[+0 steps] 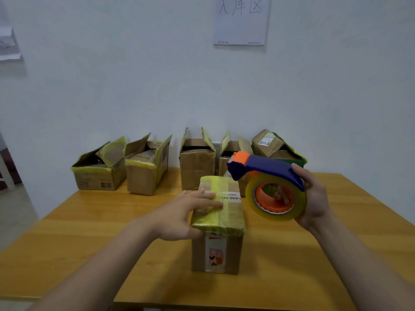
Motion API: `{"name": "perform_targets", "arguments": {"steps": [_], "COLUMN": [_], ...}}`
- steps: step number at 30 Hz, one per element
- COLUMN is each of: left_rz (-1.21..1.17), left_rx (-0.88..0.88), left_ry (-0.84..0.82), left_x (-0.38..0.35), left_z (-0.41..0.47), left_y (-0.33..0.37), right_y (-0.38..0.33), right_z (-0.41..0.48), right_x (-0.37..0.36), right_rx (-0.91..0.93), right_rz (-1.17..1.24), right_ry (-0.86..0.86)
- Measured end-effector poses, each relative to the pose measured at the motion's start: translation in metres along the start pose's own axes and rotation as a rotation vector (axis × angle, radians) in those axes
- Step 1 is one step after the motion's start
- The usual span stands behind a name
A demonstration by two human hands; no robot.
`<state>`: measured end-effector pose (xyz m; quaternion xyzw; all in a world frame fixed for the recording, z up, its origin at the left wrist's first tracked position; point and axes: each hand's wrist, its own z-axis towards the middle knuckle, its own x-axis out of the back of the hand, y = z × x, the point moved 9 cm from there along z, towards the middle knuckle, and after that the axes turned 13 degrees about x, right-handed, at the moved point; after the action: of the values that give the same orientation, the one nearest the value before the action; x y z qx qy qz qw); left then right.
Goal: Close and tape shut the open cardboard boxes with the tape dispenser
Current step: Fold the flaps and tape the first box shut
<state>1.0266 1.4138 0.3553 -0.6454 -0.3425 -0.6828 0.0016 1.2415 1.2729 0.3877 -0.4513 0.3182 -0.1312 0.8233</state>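
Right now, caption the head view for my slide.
Left hand presses on the closed box while the right hand holds the tape dispenser beside it; open boxes wait behind.

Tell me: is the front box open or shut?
Shut: the front box has its flaps flat under yellow tape, with the left hand resting on top.

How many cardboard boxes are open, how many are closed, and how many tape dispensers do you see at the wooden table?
Open brown cardboard boxes: 5
Closed brown cardboard box with yellowish tape: 1
Blue and orange tape dispenser: 1
Total: 7
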Motion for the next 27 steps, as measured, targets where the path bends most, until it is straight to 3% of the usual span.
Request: {"name": "perform_targets", "arguments": {"steps": [2,5,7,10,14,19,27], "left_rz": [-0.253,-0.823,-1.141,-1.361,-1.439,-1.309,-1.204], "left_rx": [0.013,0.136,0.257,0.277,0.261,0.311,0.403], "left_ry": [0.068,0.302,0.211,0.004,0.0,0.029,0.03], "left_x": [0.016,0.043,0.033,0.016,0.018,0.022,0.004], "left_z": [-0.003,-0.006,-0.001,0.001,0.0,-0.005,-0.013], "left_y": [0.002,-0.007,-0.006,0.014,0.015,0.006,-0.006], "right_y": [-0.001,-0.001,0.0,0.001,-0.004,-0.009,-0.018], "right_z": [-0.001,-0.003,-0.005,-0.007,-0.01,-0.014,-0.025], "right_x": [-0.006,-0.011,-0.016,-0.025,-0.031,-0.031,-0.034], "right_rx": [-0.031,-0.044,-0.053,-0.071,-0.066,-0.102,-0.117], "right_rz": [0.026,0.022,0.008,-0.017,-0.046,-0.183,-0.403], "right_ry": [-0.048,-0.097,-0.11,-0.144,-0.17,-0.207,-0.401]}}
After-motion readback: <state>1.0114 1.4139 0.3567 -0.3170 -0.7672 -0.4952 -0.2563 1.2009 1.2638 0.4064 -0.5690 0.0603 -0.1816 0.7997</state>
